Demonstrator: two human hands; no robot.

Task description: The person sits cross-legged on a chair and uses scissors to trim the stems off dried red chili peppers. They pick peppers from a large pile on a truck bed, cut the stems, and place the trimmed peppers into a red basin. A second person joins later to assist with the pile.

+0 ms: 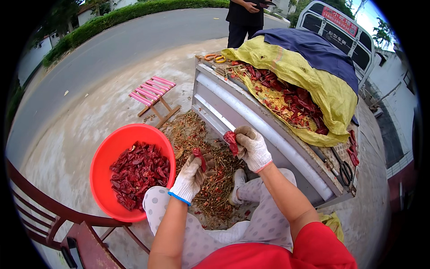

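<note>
Both my hands wear white work gloves with soiled fingers. My left hand (190, 176) is closed on a dried red chili pepper (199, 158) that sticks up from its fingers. Slightly higher and to the right, my right hand (253, 148) pinches another dried chili pepper (230, 141). The two peppers are apart. Left of my knees stands a red plastic basin (99, 179), partly filled with dark red dried chilies (139, 172). Beneath my hands, a pile of stems and chili scraps (224, 190) covers the ground.
To the right, a truck bed (264, 121) carries a yellow woven sack (309, 85) spilling chilies. Black scissors (344, 170) and orange-handled scissors (215, 58) lie on its edge. A striped folding stool (152, 91), a wooden chair (42, 197) and a standing person (244, 22) are nearby.
</note>
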